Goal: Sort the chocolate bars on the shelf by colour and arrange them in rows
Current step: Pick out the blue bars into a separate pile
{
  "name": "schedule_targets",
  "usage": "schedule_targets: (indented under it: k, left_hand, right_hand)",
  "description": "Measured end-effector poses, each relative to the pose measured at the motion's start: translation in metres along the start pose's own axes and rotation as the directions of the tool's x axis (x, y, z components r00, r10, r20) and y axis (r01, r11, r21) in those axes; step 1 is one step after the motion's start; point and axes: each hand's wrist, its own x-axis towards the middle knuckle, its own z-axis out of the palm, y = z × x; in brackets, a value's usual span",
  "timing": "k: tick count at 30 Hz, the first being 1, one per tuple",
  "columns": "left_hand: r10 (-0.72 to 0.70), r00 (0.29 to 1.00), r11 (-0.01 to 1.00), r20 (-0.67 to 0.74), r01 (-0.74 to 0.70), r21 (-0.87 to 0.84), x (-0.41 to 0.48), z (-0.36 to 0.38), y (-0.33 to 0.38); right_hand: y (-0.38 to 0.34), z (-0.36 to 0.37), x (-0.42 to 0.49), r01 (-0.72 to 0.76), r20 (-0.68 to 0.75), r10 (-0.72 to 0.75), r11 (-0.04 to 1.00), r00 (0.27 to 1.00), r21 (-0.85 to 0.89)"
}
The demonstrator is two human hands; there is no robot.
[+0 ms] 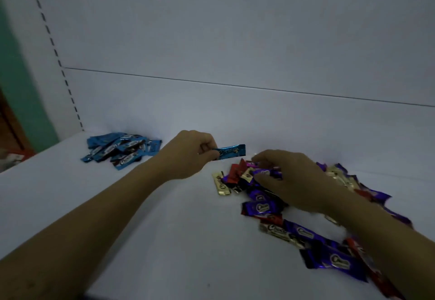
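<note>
Chocolate bars point(261, 208) are partly sorted on the shelf point(164, 217): a blue heap point(120, 150) is gathered back left, one blue bar point(231, 151) is pinched in the left grip point(188, 151), and the mixed pile point(303, 231), not yet rowed, is covered by the right grip point(289, 179), whose closure cannot be told.

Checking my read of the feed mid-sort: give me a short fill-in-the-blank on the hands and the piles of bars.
The left hand holds a ___ bar. The right hand reaches into the mixed pile, the one on the ___. The blue pile lies to the ___ of the left hand.
Missing: blue; right; left.
</note>
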Motion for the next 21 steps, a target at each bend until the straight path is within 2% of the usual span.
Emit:
schedule_targets:
  k: [6, 10, 13, 17, 21]
  left_hand:
    - [-0.135, 0.990, 0.984, 0.032, 0.130, 0.124, -0.012, -0.056, -0.072]
    - [-0.287, 0.957, 0.942, -0.050, 0.291, 0.167, -0.018, -0.099, -0.131]
    - [-0.353, 0.924, 0.894, -0.146, 0.379, 0.241, -0.024, -0.104, -0.163]
    - [-0.297, 0.935, 0.817, -0.194, 0.354, 0.456, -0.025, -0.098, -0.188]
    - [-0.226, 0.953, 0.856, -0.204, 0.294, 0.425, -0.027, -0.092, -0.192]
  right_hand:
    - [-0.095, 0.054, 0.055, 0.056, 0.173, -0.028, 0.986, 0.985, -0.158]
    - [-0.142, 0.093, 0.081, 0.075, 0.189, -0.036, 0.976, 0.981, -0.203]
    - [-0.157, 0.119, 0.100, 0.015, 0.181, 0.019, 0.983, 0.983, -0.184]
    - [-0.160, 0.143, 0.111, -0.036, 0.117, 0.053, 0.988, 0.992, -0.148]
    - [-0.160, 0.147, 0.112, -0.026, 0.110, 0.041, 0.991, 0.993, -0.132]
